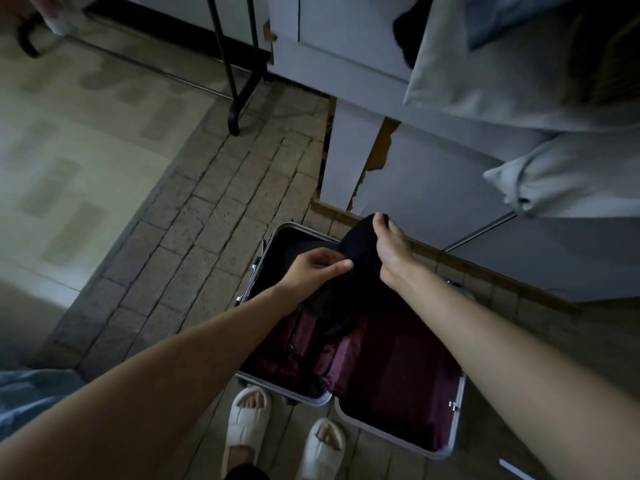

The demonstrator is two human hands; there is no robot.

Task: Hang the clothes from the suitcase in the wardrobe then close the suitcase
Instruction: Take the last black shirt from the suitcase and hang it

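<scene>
An open suitcase [457, 420] with a silver frame and maroon lining lies on the floor in front of my feet. Above it I hold up a black garment [360, 247]. My right hand [391, 251] pinches its top edge between thumb and fingers. My left hand [318, 268] pinches the cloth at its left side. The garment hangs down into the left half of the case, where more dark clothes lie. The grey wardrobe [346, 39] stands beyond the case, with pale grey clothing [502, 81] hanging at the upper right.
A black metal stand leg [235, 109] rests on the tiled floor left of the wardrobe. The wardrobe's lower panel [426, 192] is chipped. My white slippers [246, 420] are at the case's near edge. Blue cloth [27, 393] lies at the lower left.
</scene>
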